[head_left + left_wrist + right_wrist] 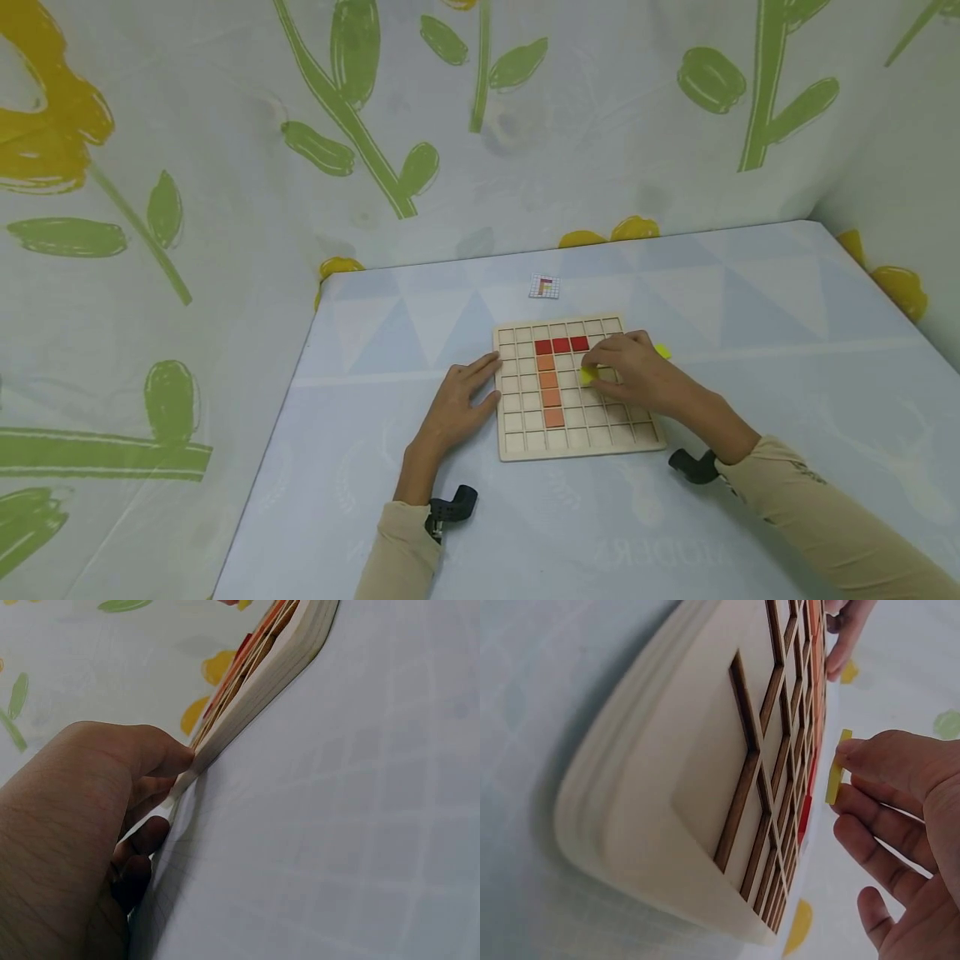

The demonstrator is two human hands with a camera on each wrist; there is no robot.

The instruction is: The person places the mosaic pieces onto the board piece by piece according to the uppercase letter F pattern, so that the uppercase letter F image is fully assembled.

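Note:
A square wooden grid board (525,451) lies on the table. In its cells sit a row of red tiles (561,345) and a column of orange tiles (550,379) running down from the row's left end. My right hand (637,367) pinches a yellow square tile (839,768) between thumb and fingers, held over the board to the right of the orange column. My left hand (459,400) rests at the board's left edge; in the left wrist view its fingertips are against the board's side, fingers fairly straight.
Another yellow tile (663,351) lies on the table beyond the right hand, just off the board's right side. A small printed pattern card (544,287) lies behind the board. A patterned cloth wall (525,183) rises behind the table.

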